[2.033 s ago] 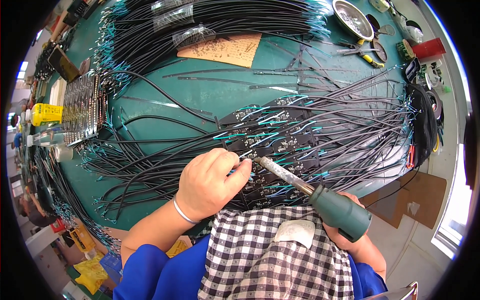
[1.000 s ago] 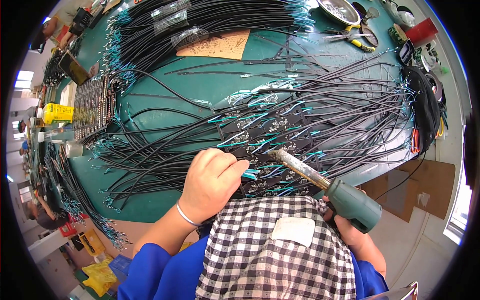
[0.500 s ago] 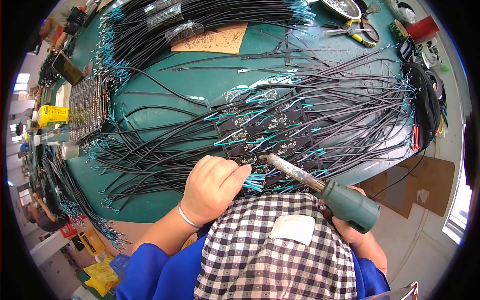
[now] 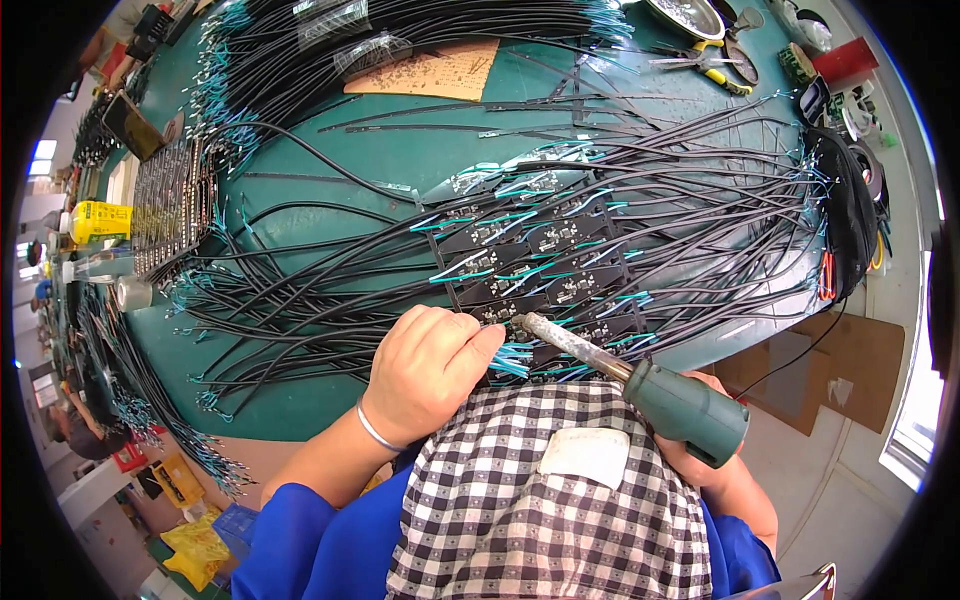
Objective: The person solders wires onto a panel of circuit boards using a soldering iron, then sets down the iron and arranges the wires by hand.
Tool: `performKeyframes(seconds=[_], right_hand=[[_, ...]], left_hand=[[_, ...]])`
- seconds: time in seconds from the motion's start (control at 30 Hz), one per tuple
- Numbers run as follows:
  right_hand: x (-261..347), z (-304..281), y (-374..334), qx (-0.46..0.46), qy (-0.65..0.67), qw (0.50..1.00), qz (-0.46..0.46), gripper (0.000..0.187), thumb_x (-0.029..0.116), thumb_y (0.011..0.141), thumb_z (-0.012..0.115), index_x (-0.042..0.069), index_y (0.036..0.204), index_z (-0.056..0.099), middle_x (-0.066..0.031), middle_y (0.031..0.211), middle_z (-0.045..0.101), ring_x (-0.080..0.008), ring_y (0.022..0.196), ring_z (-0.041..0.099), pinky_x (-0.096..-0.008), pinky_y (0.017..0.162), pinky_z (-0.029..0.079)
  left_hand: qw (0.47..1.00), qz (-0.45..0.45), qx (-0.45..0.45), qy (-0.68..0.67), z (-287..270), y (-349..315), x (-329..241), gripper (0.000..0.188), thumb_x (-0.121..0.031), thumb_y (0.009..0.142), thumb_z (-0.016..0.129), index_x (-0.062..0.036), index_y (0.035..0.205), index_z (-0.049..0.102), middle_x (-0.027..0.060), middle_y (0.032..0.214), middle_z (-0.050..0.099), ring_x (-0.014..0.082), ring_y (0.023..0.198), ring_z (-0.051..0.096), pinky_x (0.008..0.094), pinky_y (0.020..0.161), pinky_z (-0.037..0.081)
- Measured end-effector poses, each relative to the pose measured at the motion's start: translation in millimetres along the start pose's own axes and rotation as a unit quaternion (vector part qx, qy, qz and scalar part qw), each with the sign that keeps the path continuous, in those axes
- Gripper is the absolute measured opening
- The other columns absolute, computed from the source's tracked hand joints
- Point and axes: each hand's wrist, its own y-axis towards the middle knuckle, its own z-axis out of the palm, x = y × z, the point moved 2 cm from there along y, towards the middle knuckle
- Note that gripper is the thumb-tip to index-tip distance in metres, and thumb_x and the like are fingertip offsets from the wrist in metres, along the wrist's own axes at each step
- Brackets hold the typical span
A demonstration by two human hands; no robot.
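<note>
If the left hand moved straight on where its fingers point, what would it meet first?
The left hand would probably first meet the green-handled soldering iron, at its greyish metal tip; the depth is unclear.

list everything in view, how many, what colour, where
circuit boards: several, black, middle of table
wires: bunch, blue, near edge of boards
cables: many, black, both sides of boards
cable bundle: one, black, far side
cardboard sheet: one, tan, beside bundle
soldering iron: one, green handle, tip at boards
pliers: one, yellow-handled, upper right
bowl: one, silver, upper right
tube: one, red, upper right
bag: one, black, right
bottle: one, yellow, left
table: one, green, beneath
background clutter: uncounted, mixed, left
apron: one, black-and-white checked, lap
left hand: one, bare, fingers at boards
right hand: one, bare, holding iron
</note>
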Motion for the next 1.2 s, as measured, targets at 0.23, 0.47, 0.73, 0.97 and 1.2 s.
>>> performKeyframes(seconds=[0.23,0.47,0.73,0.97,1.2], right_hand=[[6.5,0.3,2.4,0.031,0.034,0.998,0.042,0.027,0.006,0.068,0.07,0.005,0.095,0.068,-0.0119,0.096,0.065,-0.0308,0.089,0.06,-0.0386,0.077,0.05],[-12.4,-5.4,-26.3,-0.005,0.026,0.989,0.148,0.046,0.012,0.066,0.07,0.001,0.109,0.058,-0.0074,0.095,0.066,-0.0241,0.073,0.065,-0.0373,0.078,0.051],[-8.6,-8.0,-17.3,-0.014,0.061,0.988,0.143,0.035,0.005,0.074,0.064,0.001,0.108,0.058,-0.0048,0.084,0.067,-0.0217,0.076,0.064,-0.0383,0.084,0.046],[-20.2,5.9,-29.0,-0.063,0.284,0.94,0.179,0.041,0.004,0.081,0.061,-0.005,0.119,0.048,-0.0105,0.091,0.062,-0.0148,0.062,0.063,-0.0288,0.069,0.051],[-15.5,-0.3,-29.8,-0.02,0.138,0.974,0.177,0.031,0.0,0.073,0.067,0.0,0.104,0.062,-0.0126,0.098,0.064,-0.0258,0.086,0.063,-0.0374,0.078,0.049]], left_hand=[[1.0,-0.002,0.005,0.002,2.1,-3.1,1.9,0.025,-0.007,0.066,0.063,-0.0009,0.09,0.064,0.0082,0.083,0.057,0.022,0.071,0.057,0.032,0.062,0.046],[1.0,0.002,0.001,0.001,0.9,-3.5,2.4,0.025,-0.006,0.066,0.063,-0.001,0.091,0.065,0.0082,0.083,0.057,0.0221,0.072,0.057,0.0319,0.062,0.046],[1.0,-0.009,0.001,-0.008,-10.8,-2.0,-0.3,0.029,-0.004,0.068,0.064,-0.0016,0.097,0.065,0.0075,0.084,0.06,0.0225,0.074,0.06,0.0329,0.064,0.048],[0.986,-0.12,-0.085,-0.075,-52.2,5.7,-0.8,0.027,-0.005,0.066,0.07,-0.0064,0.092,0.063,0.0058,0.084,0.062,0.0226,0.07,0.062,0.0322,0.056,0.049],[0.997,-0.053,0.063,-0.004,-13.3,9.8,-5.7,0.029,0.001,0.06,0.069,-0.0063,0.087,0.063,0.0063,0.082,0.06,0.0231,0.065,0.061,0.0311,0.054,0.049]])
